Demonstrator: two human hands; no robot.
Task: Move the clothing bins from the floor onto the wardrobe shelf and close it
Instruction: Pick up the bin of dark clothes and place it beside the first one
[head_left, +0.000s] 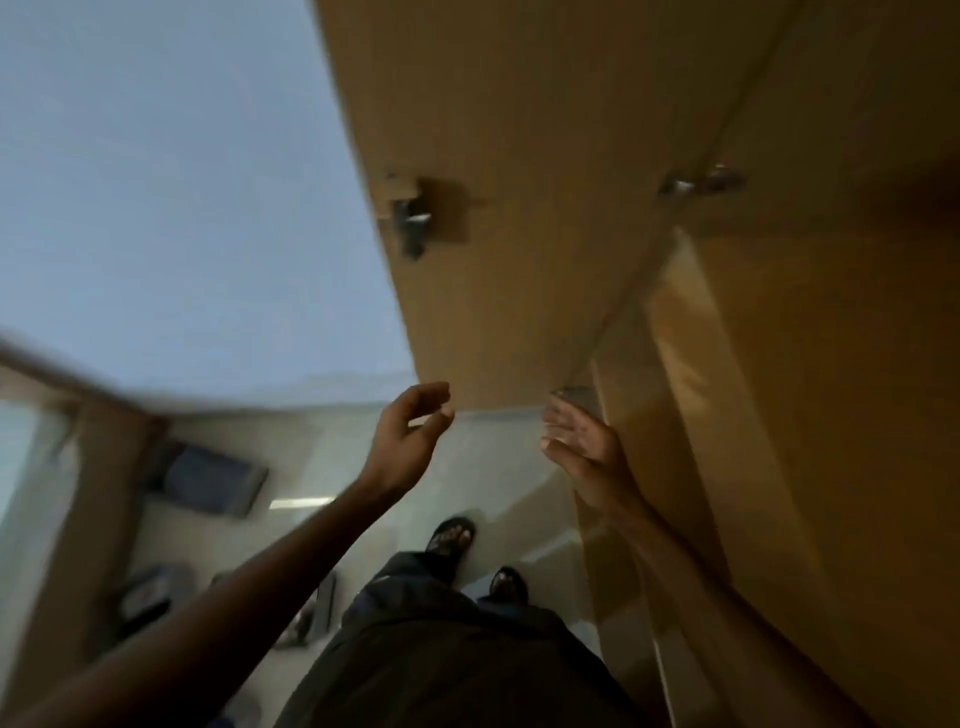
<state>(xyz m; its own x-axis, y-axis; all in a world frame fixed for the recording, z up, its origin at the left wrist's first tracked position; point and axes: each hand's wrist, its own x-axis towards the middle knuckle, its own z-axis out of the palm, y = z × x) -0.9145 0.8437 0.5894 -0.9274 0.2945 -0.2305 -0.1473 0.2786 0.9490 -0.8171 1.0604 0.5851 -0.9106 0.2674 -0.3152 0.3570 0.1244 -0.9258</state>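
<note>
Now both hands are empty: left hand (410, 431) loosely curled, right hand (576, 441) spread near the wardrobe door (519, 208); dark bins (208, 480) at nine o'clock remain floored, plenty left.

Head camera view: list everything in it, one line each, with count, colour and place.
wardrobe doors: two, tan wood, top centre and right, appear closed
metal handles: two, silver, one on each door
wall: one, pale blue-grey, upper left
floor: one, light glossy tile, centre
bins: at least two, dark grey, on floor at left, blurred
sandals: two, black, on the feet
hands: left fingers curled, empty; right open, at the wardrobe edge
</note>
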